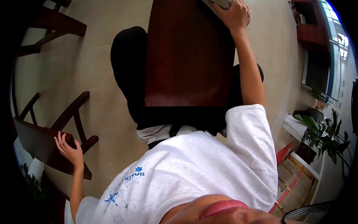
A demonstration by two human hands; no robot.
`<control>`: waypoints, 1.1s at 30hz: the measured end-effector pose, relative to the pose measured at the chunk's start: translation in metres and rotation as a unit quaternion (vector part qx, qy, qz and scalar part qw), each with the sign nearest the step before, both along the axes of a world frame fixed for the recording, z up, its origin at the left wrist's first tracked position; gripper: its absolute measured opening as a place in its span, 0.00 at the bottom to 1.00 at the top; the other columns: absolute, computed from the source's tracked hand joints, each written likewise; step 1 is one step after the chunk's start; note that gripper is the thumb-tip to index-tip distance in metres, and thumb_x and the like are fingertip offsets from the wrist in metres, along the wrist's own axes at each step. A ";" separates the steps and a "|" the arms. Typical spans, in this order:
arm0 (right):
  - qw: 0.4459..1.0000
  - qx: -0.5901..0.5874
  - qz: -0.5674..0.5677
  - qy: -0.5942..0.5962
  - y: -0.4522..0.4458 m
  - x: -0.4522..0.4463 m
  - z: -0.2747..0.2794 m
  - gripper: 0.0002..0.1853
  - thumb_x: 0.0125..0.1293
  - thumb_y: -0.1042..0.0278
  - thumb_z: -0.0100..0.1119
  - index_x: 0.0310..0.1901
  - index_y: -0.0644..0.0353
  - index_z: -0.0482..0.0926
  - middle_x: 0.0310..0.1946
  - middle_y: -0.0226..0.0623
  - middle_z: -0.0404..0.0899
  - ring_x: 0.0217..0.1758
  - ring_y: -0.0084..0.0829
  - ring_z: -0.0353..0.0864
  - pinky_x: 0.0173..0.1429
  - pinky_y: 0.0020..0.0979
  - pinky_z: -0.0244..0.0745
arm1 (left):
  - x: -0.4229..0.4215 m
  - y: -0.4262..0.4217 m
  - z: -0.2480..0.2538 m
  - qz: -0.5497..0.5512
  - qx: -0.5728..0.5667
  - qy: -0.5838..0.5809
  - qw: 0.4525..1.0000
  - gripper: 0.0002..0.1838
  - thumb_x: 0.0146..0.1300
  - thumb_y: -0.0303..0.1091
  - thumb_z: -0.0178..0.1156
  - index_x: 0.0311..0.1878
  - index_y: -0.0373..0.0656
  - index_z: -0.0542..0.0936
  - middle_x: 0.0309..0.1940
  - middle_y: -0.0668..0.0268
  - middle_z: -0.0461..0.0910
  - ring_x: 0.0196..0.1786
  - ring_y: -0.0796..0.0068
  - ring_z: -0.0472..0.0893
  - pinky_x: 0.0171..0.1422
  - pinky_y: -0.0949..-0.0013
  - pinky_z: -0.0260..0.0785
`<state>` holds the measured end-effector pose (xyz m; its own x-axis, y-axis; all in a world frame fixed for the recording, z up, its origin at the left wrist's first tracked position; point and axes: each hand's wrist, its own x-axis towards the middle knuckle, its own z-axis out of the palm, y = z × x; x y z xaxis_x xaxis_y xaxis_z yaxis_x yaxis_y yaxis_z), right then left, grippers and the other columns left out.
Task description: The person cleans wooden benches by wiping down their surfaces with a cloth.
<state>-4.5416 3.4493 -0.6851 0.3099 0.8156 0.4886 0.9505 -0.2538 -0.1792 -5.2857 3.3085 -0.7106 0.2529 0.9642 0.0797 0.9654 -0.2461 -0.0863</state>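
Note:
A long dark-brown wooden bench (190, 56) with a glossy top runs away from me between my legs. At its far right edge my right hand (235, 15) is closed on a grey-beige cloth (222, 3), partly cut off by the top of the view. My left hand (71, 151) is out to the left, fingers spread, at the edge of a second dark wooden bench (44, 143). It seems to rest on that edge; its palm is hidden.
Another dark wooden bench (56, 22) stands at the upper left. Beige tiled floor (100, 74) surrounds me. On the right are a potted plant (328, 130), a wooden frame (294, 179) with red strips, a dark red cabinet (311, 26) and a window (337, 37).

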 end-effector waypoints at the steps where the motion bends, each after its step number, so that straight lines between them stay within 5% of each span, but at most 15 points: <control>1: 1.000 0.014 0.002 -0.014 0.002 -0.001 -0.001 0.24 0.51 0.47 0.78 0.37 0.57 0.78 0.38 0.47 0.85 0.48 0.52 0.85 0.57 0.51 0.76 | -0.003 0.000 -0.002 -0.003 0.003 0.002 1.000 0.32 0.64 0.27 0.66 0.71 0.44 0.70 0.80 0.64 0.67 0.85 0.49 0.58 0.84 0.42 0.53; 9: 0.998 0.014 0.055 -0.010 -0.039 -0.020 -0.001 0.25 0.47 0.50 0.80 0.36 0.58 0.78 0.36 0.43 0.83 0.45 0.49 0.83 0.54 0.48 0.74 | -0.005 -0.003 -0.003 0.004 -0.012 0.009 1.000 0.32 0.65 0.28 0.66 0.72 0.46 0.70 0.80 0.65 0.66 0.85 0.50 0.57 0.84 0.42 0.53; 10: 0.986 0.068 0.121 -0.091 -0.051 0.005 -0.033 0.29 0.49 0.39 0.79 0.41 0.54 0.81 0.40 0.35 0.86 0.47 0.44 0.86 0.55 0.45 0.76 | -0.005 -0.003 -0.004 0.001 -0.009 0.008 1.000 0.32 0.65 0.28 0.66 0.72 0.46 0.70 0.80 0.65 0.66 0.85 0.50 0.57 0.84 0.42 0.53; 15: 0.993 -0.041 0.108 0.000 -0.198 -0.082 -0.010 0.33 0.46 0.38 0.81 0.39 0.59 0.80 0.37 0.42 0.81 0.41 0.45 0.82 0.51 0.45 0.70 | -0.002 -0.001 -0.001 0.011 -0.015 0.014 1.000 0.32 0.64 0.28 0.66 0.72 0.45 0.70 0.79 0.64 0.66 0.85 0.49 0.58 0.83 0.42 0.54; 20: 0.992 -0.065 0.084 0.075 -0.280 -0.143 -0.012 0.32 0.44 0.36 0.81 0.34 0.56 0.78 0.29 0.35 0.77 0.34 0.39 0.77 0.48 0.41 0.65 | 0.007 0.001 0.003 0.021 -0.025 0.006 0.999 0.33 0.64 0.27 0.66 0.73 0.44 0.69 0.80 0.62 0.66 0.85 0.48 0.57 0.84 0.42 0.53; 24: 0.991 -0.096 0.062 0.072 -0.236 -0.151 -0.002 0.30 0.42 0.40 0.84 0.32 0.53 0.76 0.27 0.32 0.73 0.32 0.36 0.75 0.45 0.39 0.63 | 0.003 0.001 -0.001 0.036 -0.029 0.005 0.999 0.32 0.63 0.27 0.66 0.71 0.44 0.70 0.80 0.62 0.66 0.85 0.47 0.57 0.84 0.42 0.51; 33: 0.947 -0.098 0.303 0.050 -0.081 -0.142 -0.005 0.33 0.33 0.41 0.85 0.33 0.52 0.78 0.32 0.31 0.76 0.37 0.37 0.78 0.44 0.37 0.67 | 0.010 0.003 0.005 0.031 -0.026 -0.006 0.999 0.31 0.62 0.28 0.67 0.70 0.44 0.71 0.79 0.63 0.68 0.84 0.46 0.58 0.84 0.43 0.52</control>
